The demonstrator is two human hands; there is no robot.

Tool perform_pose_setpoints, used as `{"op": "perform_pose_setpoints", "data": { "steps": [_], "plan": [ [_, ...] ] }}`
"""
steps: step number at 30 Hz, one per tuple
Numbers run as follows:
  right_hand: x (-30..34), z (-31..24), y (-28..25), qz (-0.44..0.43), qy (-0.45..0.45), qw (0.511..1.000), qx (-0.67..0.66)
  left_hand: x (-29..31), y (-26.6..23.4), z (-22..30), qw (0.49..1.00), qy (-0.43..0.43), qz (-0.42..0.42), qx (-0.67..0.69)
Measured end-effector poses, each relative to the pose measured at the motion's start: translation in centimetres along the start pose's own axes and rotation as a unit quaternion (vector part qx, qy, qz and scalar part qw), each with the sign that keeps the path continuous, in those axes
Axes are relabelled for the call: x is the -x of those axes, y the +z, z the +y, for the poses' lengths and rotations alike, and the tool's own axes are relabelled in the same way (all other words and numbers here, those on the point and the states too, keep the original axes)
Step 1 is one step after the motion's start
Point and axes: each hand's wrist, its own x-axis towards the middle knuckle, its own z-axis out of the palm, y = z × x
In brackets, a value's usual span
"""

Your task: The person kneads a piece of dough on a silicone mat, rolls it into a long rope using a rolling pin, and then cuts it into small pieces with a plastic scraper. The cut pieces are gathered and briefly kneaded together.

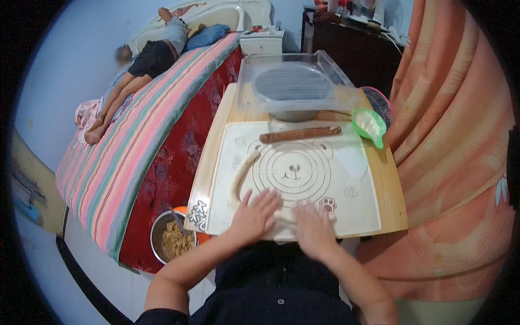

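The step in hand is seemingly the shaping of dough into a rope under the palms. The left hand (257, 215) and right hand (314, 227) are lying palms down over the near part of the printed mat (355, 211), fingers stretched out and closing around nothing; the right is showing blurred. A strip of dough (238, 176) is curving along the mat's left side toward the left hand, and pale dough is also showing between the hands; whether it is one piece, one cannot tell. The next move is probably calling for light, even pressure.

Beyond the mat's circles, a rolling pin (300, 134) is lying crosswise. A green scoop (378, 142) is holding white powder (368, 123) at the table's far right. Below the table's left corner, a metal bowl (154, 238) is holding brown, crumbly food (176, 241), with a utensil (177, 219) leaning in it. At the far end, a clear plastic box (336, 76) is standing; its contents are hard to make out.
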Motion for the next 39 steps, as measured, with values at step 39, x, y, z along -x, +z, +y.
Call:
{"op": "perform_pose_setpoints", "data": {
  "steps": [39],
  "plan": [
    [-9.9,-0.2,-1.1,0.087,-0.048,0.993,-0.055,-1.5,0.3,1.0,0.999,-0.017,-0.035,-0.030]
  ]
}}
